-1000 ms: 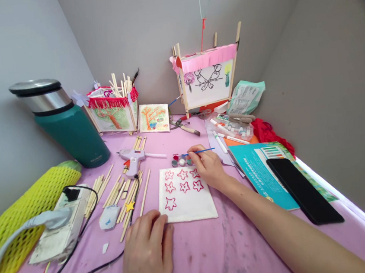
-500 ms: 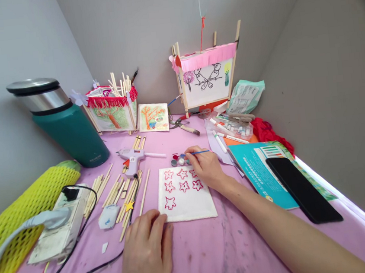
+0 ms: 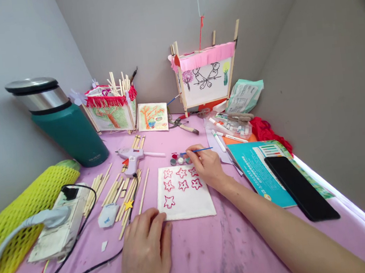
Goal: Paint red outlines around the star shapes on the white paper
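Clock centred on the white sheet [image 3: 193, 207], 12 pointing away from us; the sheet lies flat on the purple cloth [image 3: 195, 256].

Our right hand [image 3: 209, 167] sits at 1 to 2 o'clock, gripping a blue brush [image 3: 201, 149] between thumb and fingers. The handle lies nearly level, its painting end toward 9 o'clock over the small paint pots [image 3: 180, 160]. We cannot tell whether the bristles touch paint. Change noted: the brush tail reaches farther toward 3 o'clock than half a second ago, close to its reach one second ago, while the hand has hardly moved. We read this as slight turning or dabbing at the pots, so reloading colour. The red star outlines [image 3: 169, 201] match the earlier views, seven in all; no stroke is added.

Right forearm runs out toward 4 o'clock. Our left hand [image 3: 145, 251] is palm down at 7 to 8 o'clock, holding nothing, fingers loosely extended, fingertips at the sheet's near-left corner.

Farther out: wooden sticks [image 3: 98, 189] at 9, glue gun [image 3: 132, 159] at 10, blue booklet [image 3: 255, 181] and phone [image 3: 302, 189] at 3, paper lantern [image 3: 205, 88] at 1.
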A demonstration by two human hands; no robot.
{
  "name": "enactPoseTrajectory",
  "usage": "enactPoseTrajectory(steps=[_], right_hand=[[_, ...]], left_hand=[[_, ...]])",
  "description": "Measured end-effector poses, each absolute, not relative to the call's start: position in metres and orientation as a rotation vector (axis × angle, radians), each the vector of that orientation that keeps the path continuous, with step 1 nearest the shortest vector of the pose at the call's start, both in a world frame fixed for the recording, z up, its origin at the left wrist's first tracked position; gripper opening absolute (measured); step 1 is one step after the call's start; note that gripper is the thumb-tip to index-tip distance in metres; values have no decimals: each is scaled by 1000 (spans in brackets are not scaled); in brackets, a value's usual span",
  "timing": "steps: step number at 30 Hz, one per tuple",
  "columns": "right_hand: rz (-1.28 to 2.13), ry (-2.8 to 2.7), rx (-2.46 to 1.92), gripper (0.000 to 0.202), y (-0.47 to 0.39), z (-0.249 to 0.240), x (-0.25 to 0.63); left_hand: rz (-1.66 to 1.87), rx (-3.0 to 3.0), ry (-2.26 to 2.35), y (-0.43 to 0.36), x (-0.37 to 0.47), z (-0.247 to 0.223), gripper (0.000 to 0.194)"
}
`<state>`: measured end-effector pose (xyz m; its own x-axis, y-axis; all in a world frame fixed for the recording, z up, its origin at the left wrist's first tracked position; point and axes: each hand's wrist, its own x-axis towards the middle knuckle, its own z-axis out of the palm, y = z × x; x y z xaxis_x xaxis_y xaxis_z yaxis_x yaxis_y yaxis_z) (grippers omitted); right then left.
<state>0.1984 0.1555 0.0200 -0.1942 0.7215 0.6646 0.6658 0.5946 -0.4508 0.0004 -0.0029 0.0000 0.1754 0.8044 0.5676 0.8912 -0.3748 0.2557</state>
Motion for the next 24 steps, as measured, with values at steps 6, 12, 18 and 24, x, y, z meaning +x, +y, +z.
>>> enactPoseTrajectory(steps=[6,12,18,24], right_hand=[[68,-1856,-1128,22,156,19,198],[49,-1892,-1134,20,156,18,195],[20,-1904,-1139,19,154,19,194],[13,-1859,-1158,19,154,21,196]], left_hand=[[-966,-2310,-1669,-3,0,0,17],[-978,-2309,-1659,-2,1,1,16],[-973,-2306,-1658,-2,2,1,17],[-963,-2306,-1677,-3,1,1,17]])
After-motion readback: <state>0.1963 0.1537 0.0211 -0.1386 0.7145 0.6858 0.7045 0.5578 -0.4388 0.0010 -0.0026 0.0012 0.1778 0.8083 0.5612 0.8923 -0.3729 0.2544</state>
